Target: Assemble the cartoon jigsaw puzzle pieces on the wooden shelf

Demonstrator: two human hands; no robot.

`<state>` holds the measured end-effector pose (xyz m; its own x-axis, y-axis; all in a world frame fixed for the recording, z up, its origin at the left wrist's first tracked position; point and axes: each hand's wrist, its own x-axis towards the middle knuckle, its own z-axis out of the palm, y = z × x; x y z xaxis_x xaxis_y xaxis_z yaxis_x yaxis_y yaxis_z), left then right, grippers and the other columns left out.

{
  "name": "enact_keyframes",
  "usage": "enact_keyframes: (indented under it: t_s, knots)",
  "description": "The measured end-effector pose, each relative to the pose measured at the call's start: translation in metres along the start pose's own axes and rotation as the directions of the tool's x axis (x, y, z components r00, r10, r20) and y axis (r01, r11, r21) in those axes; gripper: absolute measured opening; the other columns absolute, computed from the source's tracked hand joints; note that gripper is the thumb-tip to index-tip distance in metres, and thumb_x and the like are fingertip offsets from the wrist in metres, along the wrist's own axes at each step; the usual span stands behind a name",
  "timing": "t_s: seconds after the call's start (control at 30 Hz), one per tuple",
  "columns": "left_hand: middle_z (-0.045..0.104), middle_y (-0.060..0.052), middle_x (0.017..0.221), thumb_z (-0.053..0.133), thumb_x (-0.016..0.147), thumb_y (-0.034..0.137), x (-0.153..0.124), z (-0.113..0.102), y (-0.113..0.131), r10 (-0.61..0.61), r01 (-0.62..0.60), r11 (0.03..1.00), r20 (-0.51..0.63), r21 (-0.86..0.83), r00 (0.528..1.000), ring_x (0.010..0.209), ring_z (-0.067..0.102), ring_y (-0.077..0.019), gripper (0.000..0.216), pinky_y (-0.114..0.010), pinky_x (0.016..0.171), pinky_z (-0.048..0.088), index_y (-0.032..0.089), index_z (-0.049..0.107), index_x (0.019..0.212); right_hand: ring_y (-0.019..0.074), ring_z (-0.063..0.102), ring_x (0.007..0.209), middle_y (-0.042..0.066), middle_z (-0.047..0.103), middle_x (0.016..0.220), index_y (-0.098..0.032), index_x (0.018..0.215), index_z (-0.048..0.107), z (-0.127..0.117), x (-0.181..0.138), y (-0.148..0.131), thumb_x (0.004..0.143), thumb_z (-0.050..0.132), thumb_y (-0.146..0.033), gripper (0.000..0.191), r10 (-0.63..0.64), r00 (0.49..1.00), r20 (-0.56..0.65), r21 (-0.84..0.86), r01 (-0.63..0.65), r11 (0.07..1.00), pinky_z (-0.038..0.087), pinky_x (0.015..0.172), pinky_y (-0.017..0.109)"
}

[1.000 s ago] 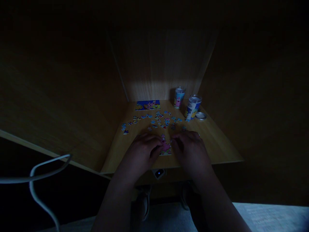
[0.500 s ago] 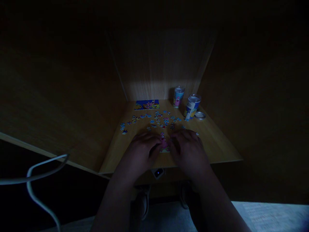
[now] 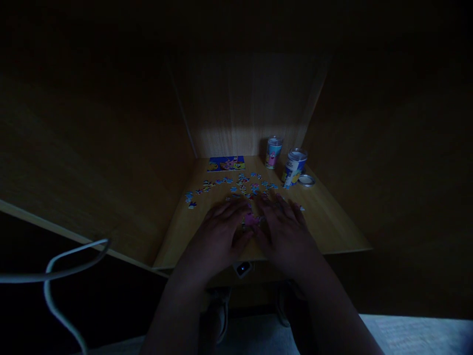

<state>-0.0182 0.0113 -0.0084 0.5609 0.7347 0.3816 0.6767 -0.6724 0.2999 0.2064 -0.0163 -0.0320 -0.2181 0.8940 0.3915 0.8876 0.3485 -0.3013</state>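
A small joined patch of jigsaw puzzle (image 3: 250,220), mostly pink, lies on the wooden surface between my hands, its edges partly hidden by my fingers. My left hand (image 3: 221,229) rests at its left side, fingers stretched forward and thumb near its lower edge. On the right, my right hand (image 3: 283,227) lies with fingers spread and its thumb by the patch's lower right. Both hands seem to touch the patch, though the dim light blurs the contact. Several loose puzzle pieces (image 3: 243,180) are scattered just beyond my fingertips.
A blue picture card (image 3: 226,163) lies at the back left. Two printed cans (image 3: 273,153) with clear tops stand at the back right, a round lid (image 3: 306,180) beside the nearer one. Wooden panels enclose the sides and back. A white cable (image 3: 55,305) hangs at left.
My fingers have gone from curled at the patch's sides to stretched out flatter, the right ones spreading forward. My thumbs have come closer together below the pink patch. The view has tilted slightly.
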Motion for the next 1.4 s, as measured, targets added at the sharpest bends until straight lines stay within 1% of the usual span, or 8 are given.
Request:
enact_keyframes:
  t_s: [0.3,0.47,0.67,0.83,0.97,1.07,1.23,1.4]
  knots:
    - [0.073,-0.009,0.157,0.079,0.104,0.028,0.003,0.001,-0.001,-0.024,0.024,1.000,-0.046,-0.008,0.999,0.153,0.062,-0.0336,0.036,-0.062,0.135,0.047,0.026,0.073,0.139,0.0454,0.027,0.177,0.016,0.035,0.188,-0.021,0.178,0.046,0.001,0.004,-0.002,0.117,0.046,-0.062,0.073,0.118,0.989,0.093,-0.096,-0.109,0.989,0.016,0.138,0.082]
    - [0.075,-0.006,0.152,0.081,0.101,0.023,0.003,0.002,-0.002,-0.019,0.017,0.999,-0.044,-0.045,0.999,0.148,0.066,-0.0313,0.028,-0.060,0.134,0.049,0.028,0.075,0.128,0.0438,0.023,0.178,0.014,0.038,0.187,-0.022,0.178,0.045,-0.001,0.007,-0.002,0.118,0.045,-0.061,0.072,0.193,0.978,0.083,-0.092,-0.185,0.978,0.018,0.139,0.079]
    - [0.078,-0.007,0.143,0.078,0.103,0.021,0.003,-0.001,-0.002,-0.016,0.012,0.997,-0.065,-0.071,0.998,0.141,0.069,-0.0316,0.021,-0.060,0.130,0.051,0.027,0.076,0.123,0.0469,0.011,0.180,0.016,0.025,0.192,-0.021,0.176,0.049,0.000,0.004,0.003,0.116,0.049,-0.066,0.075,0.254,0.963,0.091,-0.115,-0.243,0.963,0.014,0.138,0.082]
    - [0.081,-0.008,0.131,0.074,0.107,0.022,0.005,0.001,-0.001,-0.018,0.012,0.997,-0.079,-0.079,0.997,0.130,0.072,-0.0311,0.012,-0.058,0.123,0.055,0.024,0.075,0.119,0.0470,0.033,0.171,0.014,0.050,0.180,-0.031,0.161,0.068,-0.009,0.038,0.024,0.119,0.047,-0.048,0.049,0.126,0.987,0.096,-0.149,-0.111,0.983,0.030,0.129,0.085]
    - [0.081,-0.008,0.121,0.072,0.109,0.023,0.005,0.001,0.002,-0.011,0.004,0.997,-0.103,-0.074,0.995,0.121,0.073,-0.0308,0.004,-0.058,0.117,0.057,0.023,0.076,0.110,0.0323,0.068,0.134,0.017,0.077,0.140,-0.027,0.145,0.081,-0.013,0.092,0.038,0.118,0.054,-0.033,0.039,-0.035,0.991,0.131,-0.160,0.056,0.986,0.050,0.122,0.052]
    - [0.081,-0.009,0.117,0.070,0.111,0.025,0.004,-0.001,0.005,-0.018,0.011,0.997,-0.097,-0.072,0.995,0.117,0.073,-0.0305,0.008,-0.056,0.113,0.058,0.023,0.075,0.106,0.0313,0.068,0.126,0.018,0.079,0.127,-0.022,0.127,0.088,-0.002,0.120,0.044,0.114,0.061,-0.031,0.031,-0.063,0.988,0.142,-0.170,0.087,0.982,0.049,0.121,0.047]
    - [0.080,-0.010,0.121,0.070,0.110,0.024,0.003,0.001,0.006,-0.052,0.047,0.997,-0.082,-0.063,0.995,0.122,0.072,-0.0315,0.006,-0.056,0.115,0.057,0.023,0.075,0.112,0.0303,0.065,0.130,0.018,0.077,0.135,-0.018,0.136,0.082,0.018,0.127,0.057,0.114,0.063,-0.031,0.032,-0.066,0.989,0.132,-0.151,0.086,0.985,0.047,0.122,0.045]
    - [0.079,-0.009,0.119,0.069,0.111,0.025,0.002,0.003,0.005,-0.050,0.045,0.997,-0.079,-0.066,0.996,0.120,0.072,-0.0302,0.007,-0.054,0.115,0.056,0.023,0.075,0.110,0.0323,0.067,0.127,0.022,0.076,0.133,-0.011,0.126,0.079,0.021,0.125,0.065,0.111,0.068,-0.032,0.027,-0.050,0.993,0.111,-0.099,0.061,0.993,0.048,0.119,0.047]
